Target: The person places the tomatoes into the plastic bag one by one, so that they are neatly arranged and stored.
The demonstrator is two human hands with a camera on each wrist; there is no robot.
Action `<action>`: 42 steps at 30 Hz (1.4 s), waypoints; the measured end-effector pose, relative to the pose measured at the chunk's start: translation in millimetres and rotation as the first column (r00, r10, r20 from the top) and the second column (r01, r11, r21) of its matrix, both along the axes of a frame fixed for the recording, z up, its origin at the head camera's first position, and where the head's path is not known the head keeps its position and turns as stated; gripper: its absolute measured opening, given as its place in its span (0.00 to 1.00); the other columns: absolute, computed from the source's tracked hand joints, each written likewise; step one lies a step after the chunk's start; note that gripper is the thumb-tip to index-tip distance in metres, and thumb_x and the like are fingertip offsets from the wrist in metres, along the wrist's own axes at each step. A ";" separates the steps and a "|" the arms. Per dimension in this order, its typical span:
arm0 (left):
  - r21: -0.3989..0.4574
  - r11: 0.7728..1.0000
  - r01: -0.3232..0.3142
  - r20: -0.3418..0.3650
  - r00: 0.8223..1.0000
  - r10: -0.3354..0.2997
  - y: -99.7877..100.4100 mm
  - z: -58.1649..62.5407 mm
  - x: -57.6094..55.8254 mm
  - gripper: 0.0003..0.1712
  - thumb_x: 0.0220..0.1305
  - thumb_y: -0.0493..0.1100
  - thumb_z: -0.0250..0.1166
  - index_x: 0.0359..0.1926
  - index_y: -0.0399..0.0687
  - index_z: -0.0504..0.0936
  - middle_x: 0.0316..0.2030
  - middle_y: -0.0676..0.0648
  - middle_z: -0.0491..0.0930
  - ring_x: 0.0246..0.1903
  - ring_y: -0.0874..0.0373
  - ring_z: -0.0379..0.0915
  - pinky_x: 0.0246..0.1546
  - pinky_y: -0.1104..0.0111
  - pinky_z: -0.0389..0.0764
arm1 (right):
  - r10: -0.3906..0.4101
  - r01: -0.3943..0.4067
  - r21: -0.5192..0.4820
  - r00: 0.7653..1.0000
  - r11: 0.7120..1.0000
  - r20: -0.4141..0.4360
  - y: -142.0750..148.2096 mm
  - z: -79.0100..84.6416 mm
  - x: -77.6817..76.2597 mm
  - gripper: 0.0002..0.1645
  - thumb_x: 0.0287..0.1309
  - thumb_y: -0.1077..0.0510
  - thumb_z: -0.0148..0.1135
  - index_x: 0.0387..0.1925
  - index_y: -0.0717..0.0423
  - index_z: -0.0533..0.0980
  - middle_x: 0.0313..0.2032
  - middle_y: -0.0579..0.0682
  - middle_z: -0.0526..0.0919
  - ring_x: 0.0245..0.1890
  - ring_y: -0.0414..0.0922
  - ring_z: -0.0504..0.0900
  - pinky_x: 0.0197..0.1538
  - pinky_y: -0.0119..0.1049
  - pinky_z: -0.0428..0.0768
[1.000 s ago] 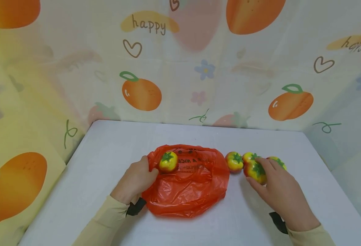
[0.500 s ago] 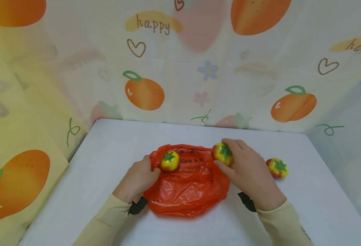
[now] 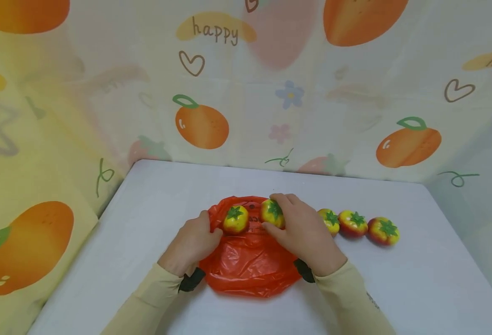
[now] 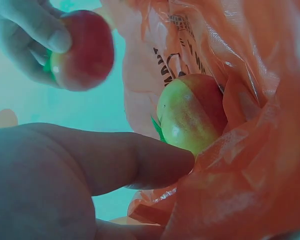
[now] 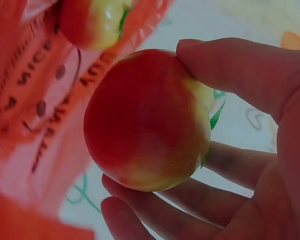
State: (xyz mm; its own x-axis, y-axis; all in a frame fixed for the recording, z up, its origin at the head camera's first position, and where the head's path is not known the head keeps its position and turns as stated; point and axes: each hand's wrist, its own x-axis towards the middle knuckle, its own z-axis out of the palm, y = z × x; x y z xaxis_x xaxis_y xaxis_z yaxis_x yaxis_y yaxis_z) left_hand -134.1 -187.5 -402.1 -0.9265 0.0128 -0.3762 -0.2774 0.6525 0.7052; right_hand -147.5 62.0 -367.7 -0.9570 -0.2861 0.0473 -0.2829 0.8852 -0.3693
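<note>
Red bag [image 3: 252,270], held fruit [image 3: 272,214]
Left hand [image 3: 190,243] grips its ten-o'clock edge; right hand [image 3: 306,230] holds the fruit at one o'clock.

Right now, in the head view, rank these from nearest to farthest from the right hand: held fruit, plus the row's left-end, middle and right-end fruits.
From the right hand:
1. Held fruit: in its grip.
2. Left-end fruit: just to the right, partly hidden by the hand.
3. Middle fruit: next along, further right.
4. Right-end fruit: farthest right.
</note>
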 end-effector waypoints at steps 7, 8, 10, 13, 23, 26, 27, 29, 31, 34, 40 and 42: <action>-0.001 1.000 -0.001 0.000 1.000 0.001 0.7 0.0 0.1 0.27 0.73 0.42 0.60 0.66 0.31 0.68 0.45 0.37 0.82 0.36 0.50 0.80 0.31 0.66 0.85 | 0.016 -0.016 0.001 0.999 1.000 0.044 -10.6 -18.1 -7.4 0.40 0.64 0.41 0.76 0.72 0.49 0.74 0.61 0.52 0.84 0.52 0.49 0.86 0.57 0.50 0.88; 0.001 1.000 -0.003 0.002 1.000 0.003 0.6 -0.3 0.1 0.27 0.73 0.42 0.61 0.67 0.31 0.68 0.45 0.37 0.82 0.36 0.50 0.80 0.31 0.66 0.85 | 0.012 -0.012 0.001 0.998 1.000 0.058 -11.8 -19.9 -8.3 0.40 0.64 0.41 0.76 0.72 0.49 0.74 0.61 0.51 0.84 0.52 0.48 0.85 0.57 0.49 0.89; 0.008 1.000 -0.007 0.008 1.000 0.007 0.8 -0.6 0.2 0.28 0.74 0.42 0.60 0.68 0.31 0.67 0.46 0.37 0.82 0.36 0.50 0.80 0.31 0.66 0.86 | 0.007 -0.007 0.000 0.997 1.000 0.081 -13.5 -22.9 -9.8 0.41 0.64 0.40 0.76 0.73 0.49 0.73 0.62 0.51 0.84 0.53 0.48 0.85 0.58 0.49 0.89; 0.008 1.000 -0.012 0.012 1.000 0.011 1.4 -0.3 0.4 0.28 0.74 0.42 0.61 0.68 0.31 0.67 0.47 0.37 0.82 0.36 0.50 0.80 0.30 0.66 0.86 | -0.001 0.000 0.008 0.995 1.000 0.102 -14.5 -27.0 -11.9 0.42 0.64 0.40 0.76 0.73 0.49 0.73 0.64 0.51 0.83 0.56 0.49 0.85 0.60 0.51 0.88; -0.004 1.000 -0.006 0.016 1.000 0.006 -0.2 -0.5 0.9 0.31 0.74 0.42 0.61 0.70 0.30 0.65 0.46 0.37 0.82 0.35 0.51 0.80 0.29 0.66 0.87 | -0.005 0.003 0.018 0.995 1.000 0.104 -17.0 -37.3 -18.8 0.41 0.65 0.41 0.75 0.73 0.49 0.72 0.64 0.50 0.82 0.54 0.48 0.85 0.62 0.51 0.87; -0.007 1.000 -0.004 0.009 1.000 0.004 -0.3 -1.6 0.7 0.30 0.74 0.42 0.61 0.69 0.30 0.65 0.45 0.36 0.82 0.34 0.51 0.80 0.29 0.65 0.87 | 0.004 -0.007 0.025 0.995 1.000 0.098 -17.3 -40.1 -20.1 0.40 0.65 0.41 0.75 0.72 0.49 0.73 0.63 0.50 0.82 0.53 0.48 0.84 0.61 0.50 0.88; -0.007 1.000 -0.003 0.007 1.000 0.003 -0.1 -1.9 0.5 0.30 0.74 0.42 0.61 0.69 0.30 0.65 0.45 0.36 0.82 0.34 0.51 0.80 0.29 0.65 0.87 | 0.005 -0.008 0.027 0.995 1.000 0.096 -17.2 -40.7 -20.2 0.40 0.65 0.41 0.75 0.72 0.49 0.73 0.63 0.50 0.82 0.53 0.48 0.84 0.61 0.50 0.88; -0.010 1.000 -0.002 0.008 1.000 0.002 0.4 -2.3 -0.1 0.31 0.74 0.42 0.61 0.69 0.30 0.65 0.46 0.36 0.82 0.35 0.51 0.81 0.29 0.65 0.88 | 0.006 -0.010 0.034 0.996 0.999 0.091 -16.6 -42.2 -21.0 0.40 0.65 0.41 0.75 0.72 0.49 0.73 0.62 0.50 0.82 0.52 0.48 0.84 0.61 0.50 0.88; -0.012 1.000 0.000 0.010 1.000 0.000 1.2 -2.4 -0.6 0.31 0.74 0.42 0.61 0.70 0.29 0.65 0.46 0.36 0.82 0.35 0.51 0.81 0.29 0.65 0.88 | 0.004 -0.007 0.036 0.996 0.999 0.089 -15.9 -43.3 -21.4 0.40 0.65 0.41 0.75 0.72 0.49 0.73 0.62 0.50 0.82 0.52 0.48 0.84 0.62 0.50 0.87; -0.021 1.000 0.005 0.012 1.000 -0.005 2.1 -2.2 -1.1 0.31 0.74 0.42 0.61 0.70 0.29 0.65 0.46 0.36 0.82 0.34 0.51 0.81 0.29 0.65 0.88 | -0.001 -0.002 0.034 0.996 0.999 0.091 -14.9 -44.4 -22.0 0.40 0.65 0.41 0.75 0.72 0.49 0.73 0.62 0.50 0.82 0.53 0.48 0.84 0.62 0.51 0.87; -0.010 1.000 0.004 0.009 1.000 -0.004 3.2 -1.5 -0.7 0.31 0.73 0.41 0.61 0.70 0.29 0.65 0.47 0.35 0.82 0.35 0.51 0.81 0.30 0.65 0.88 | -0.010 0.005 0.041 0.994 0.999 0.111 -15.6 -46.5 -22.1 0.40 0.65 0.42 0.75 0.72 0.49 0.72 0.61 0.51 0.83 0.52 0.48 0.84 0.61 0.51 0.88; -0.002 1.000 0.003 0.010 1.000 -0.003 3.6 -1.4 -0.9 0.31 0.73 0.41 0.61 0.70 0.29 0.65 0.47 0.35 0.82 0.35 0.51 0.81 0.31 0.64 0.88 | -0.012 0.007 0.044 0.993 0.999 0.117 -15.7 -47.5 -22.3 0.40 0.65 0.41 0.75 0.72 0.48 0.72 0.60 0.51 0.83 0.51 0.48 0.84 0.61 0.51 0.88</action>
